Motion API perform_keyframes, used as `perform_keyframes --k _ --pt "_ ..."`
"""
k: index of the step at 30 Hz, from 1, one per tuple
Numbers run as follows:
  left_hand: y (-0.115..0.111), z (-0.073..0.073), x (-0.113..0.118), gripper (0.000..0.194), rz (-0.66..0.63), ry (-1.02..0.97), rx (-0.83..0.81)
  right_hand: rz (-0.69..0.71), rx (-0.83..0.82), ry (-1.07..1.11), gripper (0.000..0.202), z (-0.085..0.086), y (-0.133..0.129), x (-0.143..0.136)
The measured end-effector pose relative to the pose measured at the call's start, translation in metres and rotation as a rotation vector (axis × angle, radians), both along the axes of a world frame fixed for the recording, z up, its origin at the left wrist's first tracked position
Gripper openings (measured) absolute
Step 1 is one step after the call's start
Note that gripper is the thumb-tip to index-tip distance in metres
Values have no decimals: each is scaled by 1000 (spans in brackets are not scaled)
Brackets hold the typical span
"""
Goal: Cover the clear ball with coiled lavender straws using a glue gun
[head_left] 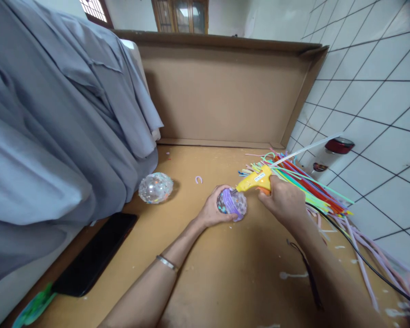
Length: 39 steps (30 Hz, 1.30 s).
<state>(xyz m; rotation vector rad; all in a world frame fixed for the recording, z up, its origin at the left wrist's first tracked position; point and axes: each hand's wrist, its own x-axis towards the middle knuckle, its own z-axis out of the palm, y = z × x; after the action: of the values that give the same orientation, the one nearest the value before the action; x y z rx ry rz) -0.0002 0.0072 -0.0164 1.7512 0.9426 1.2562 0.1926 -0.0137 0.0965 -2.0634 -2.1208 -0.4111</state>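
Observation:
My left hand (213, 207) is wrapped round a small clear ball (241, 206) with a purple band (229, 201) about its middle and coloured bits on its surface. In my right hand (283, 198) is a yellow glue gun (254, 180), gripped by its handle, with a long clear glue stick (305, 149) sticking out of its back. The gun's nozzle points down-left and meets the top of the ball, at or very near the purple band. To the left, a second clear ball (156, 187) with coloured bits rests on the table.
Colourful pipe cleaners (304, 182) lie heaped at the right by the tiled wall (372, 118). A bottle (324, 155) stands behind them. A black cord (351, 246) trails right. A phone (95, 255) and grey cloth (71, 114) are left. A cardboard panel (225, 91) stands behind.

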Motion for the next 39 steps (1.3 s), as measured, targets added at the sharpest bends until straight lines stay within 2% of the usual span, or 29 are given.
perform_keyframes --k 7,14,27,39 --pt "-1 2 1 78 -2 5 3 -7 -32 -5 29 5 -2 -2" --pt "0 0 1 78 -1 17 31 11 3 -8 29 1 -1 1" --pt "0 0 1 77 -6 19 33 -2 -59 -2 30 6 -2 1" --pt "0 1 1 77 -2 31 55 10 -49 14 29 5 -1 2"
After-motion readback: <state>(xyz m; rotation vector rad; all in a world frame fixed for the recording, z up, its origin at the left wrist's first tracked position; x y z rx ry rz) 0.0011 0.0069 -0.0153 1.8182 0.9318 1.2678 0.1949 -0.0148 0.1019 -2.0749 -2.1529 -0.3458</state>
